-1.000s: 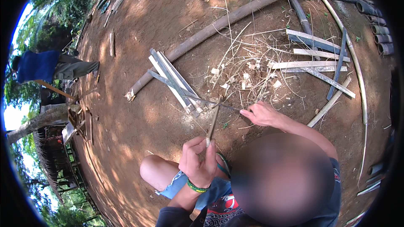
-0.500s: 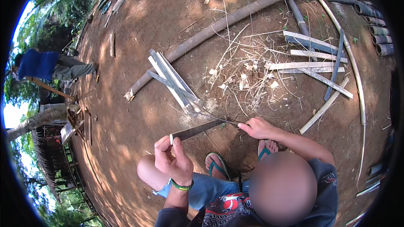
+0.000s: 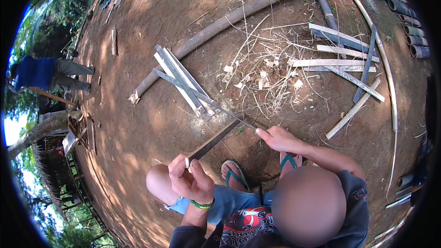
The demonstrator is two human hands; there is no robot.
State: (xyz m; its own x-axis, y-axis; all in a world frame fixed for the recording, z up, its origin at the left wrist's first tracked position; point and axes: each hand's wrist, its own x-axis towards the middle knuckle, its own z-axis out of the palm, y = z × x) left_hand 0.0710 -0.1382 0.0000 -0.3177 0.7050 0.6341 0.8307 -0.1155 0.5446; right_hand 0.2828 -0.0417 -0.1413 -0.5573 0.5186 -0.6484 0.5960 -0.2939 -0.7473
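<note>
My left hand (image 3: pixel 192 181) is closed around the near end of a dark bamboo slat (image 3: pixel 215 140). The slat slants up and to the right, its pale end showing at my fingers. My right hand (image 3: pixel 281 138) grips what looks like a long thin knife (image 3: pixel 242 120), seen almost edge-on. Its blade points up and left and crosses the slat's far end; whether they touch I cannot tell. Beyond the blade lies a small bundle of split bamboo slats (image 3: pixel 181 82) on the dirt.
A long pole (image 3: pixel 216 32) crosses the ground ahead. Shavings and thin fibres (image 3: pixel 271 76) lie beside more slats (image 3: pixel 342 50) at the right. Cut bamboo tubes (image 3: pixel 415 41) line the far right. A person in blue (image 3: pixel 39 72) stands at the left near a tree trunk (image 3: pixel 39 133).
The slat in my left hand has tilted more steeply, its far end swinging up and left. The knife has shifted slightly upward with my right hand. The whole view has moved a little.
</note>
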